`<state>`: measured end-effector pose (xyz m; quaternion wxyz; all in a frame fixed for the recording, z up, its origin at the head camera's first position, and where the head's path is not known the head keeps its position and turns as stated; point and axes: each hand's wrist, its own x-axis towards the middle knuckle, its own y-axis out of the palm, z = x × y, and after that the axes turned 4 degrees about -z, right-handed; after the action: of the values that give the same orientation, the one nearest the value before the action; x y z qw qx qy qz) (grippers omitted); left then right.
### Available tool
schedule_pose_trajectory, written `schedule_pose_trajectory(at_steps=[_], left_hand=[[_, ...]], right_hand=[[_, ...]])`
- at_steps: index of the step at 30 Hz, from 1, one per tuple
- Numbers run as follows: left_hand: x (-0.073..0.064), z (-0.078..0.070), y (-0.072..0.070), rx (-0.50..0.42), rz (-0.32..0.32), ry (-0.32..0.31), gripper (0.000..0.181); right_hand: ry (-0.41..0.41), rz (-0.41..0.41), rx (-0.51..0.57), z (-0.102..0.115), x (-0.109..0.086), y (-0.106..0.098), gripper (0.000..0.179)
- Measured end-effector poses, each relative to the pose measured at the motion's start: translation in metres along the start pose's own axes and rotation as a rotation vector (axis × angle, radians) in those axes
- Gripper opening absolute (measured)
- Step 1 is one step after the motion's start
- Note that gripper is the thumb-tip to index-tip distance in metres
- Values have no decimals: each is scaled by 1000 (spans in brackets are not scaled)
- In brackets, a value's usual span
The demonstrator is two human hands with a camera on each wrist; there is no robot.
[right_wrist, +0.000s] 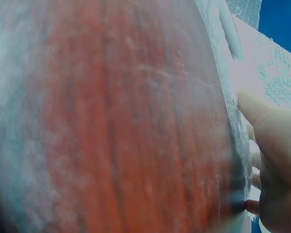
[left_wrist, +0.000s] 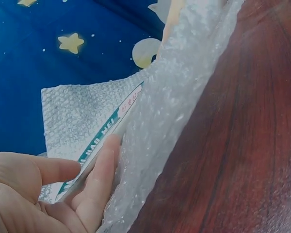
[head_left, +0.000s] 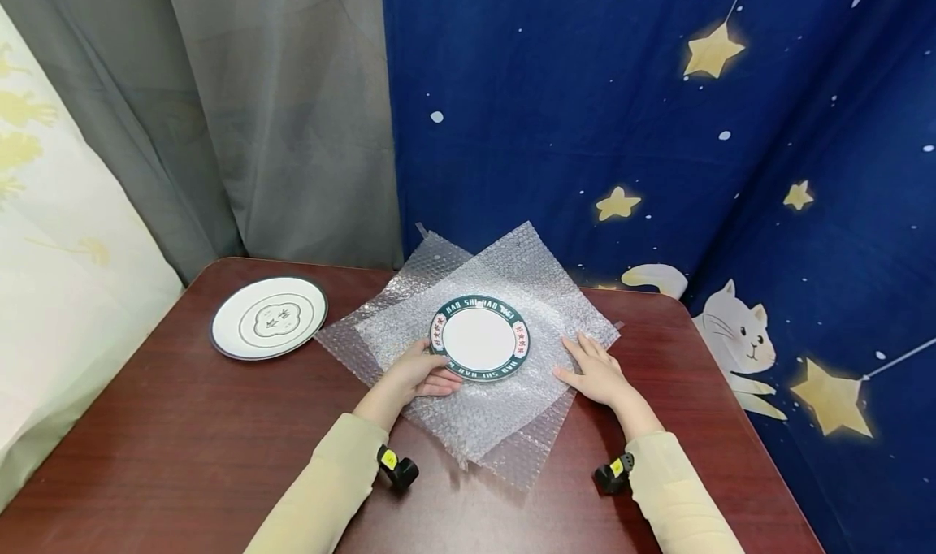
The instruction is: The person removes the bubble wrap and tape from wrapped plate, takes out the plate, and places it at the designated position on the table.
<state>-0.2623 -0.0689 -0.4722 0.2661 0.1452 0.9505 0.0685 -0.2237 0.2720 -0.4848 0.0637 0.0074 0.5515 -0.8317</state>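
A white plate [head_left: 478,339] with a dark green lettered rim sits over the middle of the bubble wrap [head_left: 530,266], its white inner side up. My left hand [head_left: 417,375] pinches the near left part of the rim, thumb above and fingers beneath, as the left wrist view shows up close. My right hand [head_left: 595,371] rests on the right side of the wrap with fingers spread, apart from the plate. In the right wrist view only part of the right hand [right_wrist: 279,145] appears, at the right edge.
Another white plate [head_left: 252,314] lies upside down at the table's left, a printed mark on its base. Two sheets of wrap overlap at different angles on the reddish-brown table [head_left: 241,424]. Grey and blue curtains [head_left: 526,115] hang behind the far edge.
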Motion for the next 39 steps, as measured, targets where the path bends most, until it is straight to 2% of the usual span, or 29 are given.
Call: schedule_pose_trajectory(at_steps=[10, 16, 17, 23, 25, 32, 39], left_hand=[[5, 3, 0, -37, -42, -8, 63], [2, 3, 2, -83, -67, 5, 67], [1, 2, 2, -101, -55, 15, 68], [0, 2, 2, -143, -70, 23, 65], [3, 3, 1, -138, -88, 19, 63], [2, 3, -1, -140, -83, 25, 60], [0, 1, -3, -159, -87, 26, 69]], right_hand=[[-3, -2, -2, -1, 0, 1, 78], [3, 1, 3, -1, 0, 0, 78], [3, 1, 4, -1, 0, 0, 78], [-2, 4, 1, 0, 0, -1, 77], [-3, 4, 1, 1, 0, -1, 77], [1, 8, 0, 1, 0, -1, 77], [2, 9, -8, -1, 1, 0, 80]])
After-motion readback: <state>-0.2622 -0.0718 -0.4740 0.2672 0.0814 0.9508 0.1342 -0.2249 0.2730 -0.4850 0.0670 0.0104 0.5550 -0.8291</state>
